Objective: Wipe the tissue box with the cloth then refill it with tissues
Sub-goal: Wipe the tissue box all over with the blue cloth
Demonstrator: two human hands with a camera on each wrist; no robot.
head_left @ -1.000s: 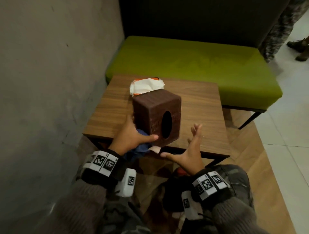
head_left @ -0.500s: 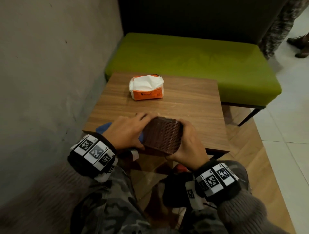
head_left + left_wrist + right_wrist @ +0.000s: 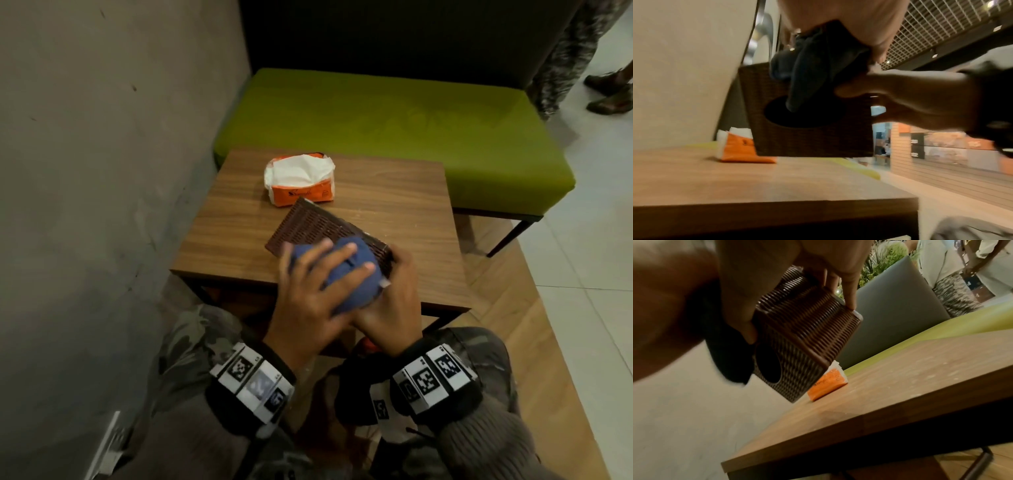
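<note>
The brown woven tissue box (image 3: 317, 228) is tilted above the front of the wooden table (image 3: 404, 198). Its oval opening (image 3: 803, 112) faces toward me. My left hand (image 3: 308, 294) holds a bunched blue cloth (image 3: 346, 274) against the box's upper face, fingers spread over it. Part of the cloth (image 3: 813, 68) hangs over the opening. My right hand (image 3: 394, 301) grips the box's near right corner, its fingers (image 3: 849, 288) along one edge. An orange pack of white tissues (image 3: 299, 183) lies on the table behind the box.
A green bench (image 3: 394, 120) with a dark backrest runs behind the table. A grey wall (image 3: 102, 171) stands close on the left. Another person's legs (image 3: 561, 54) are at the far right on the tiled floor.
The box stood on the table under my left hand with my right hand open. Both hands then took it at the front edge. Now it is tilted, with the cloth on its upper face.
</note>
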